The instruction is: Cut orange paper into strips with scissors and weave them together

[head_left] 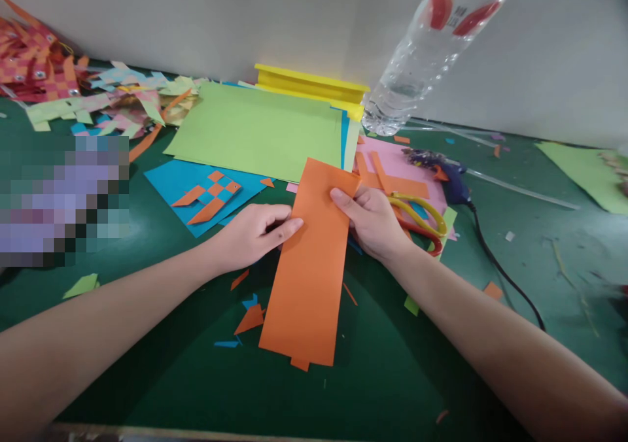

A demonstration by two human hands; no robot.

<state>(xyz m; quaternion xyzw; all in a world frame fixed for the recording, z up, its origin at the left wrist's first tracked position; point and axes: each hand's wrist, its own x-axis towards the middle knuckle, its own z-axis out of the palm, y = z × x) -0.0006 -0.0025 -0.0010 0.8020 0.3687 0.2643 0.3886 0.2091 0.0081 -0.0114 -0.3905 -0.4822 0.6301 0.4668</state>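
An orange paper strip (314, 278), long and rectangular, is held up between both hands over the dark green tabletop. My left hand (258, 236) pinches its left edge, thumb on top. My right hand (370, 220) grips the upper right edge the same way, with its fingers behind the paper. Scissors (422, 216) with yellow and orange handles lie just right of my right hand, their blades hidden. Beyond my left hand a woven orange-and-blue paper fish (216, 197) rests on a blue sheet (167, 184). Small orange scraps (250, 319) lie by the strip's lower left.
Green paper sheets (260, 128) are stacked behind, near a yellow holder (311, 85) and a tilted water bottle (422, 56). A glue gun (449, 177) with a cord lies right. Woven red-orange pieces (39, 63) and paper strips (118, 99) pile at far left; a pixelated patch covers the left edge.
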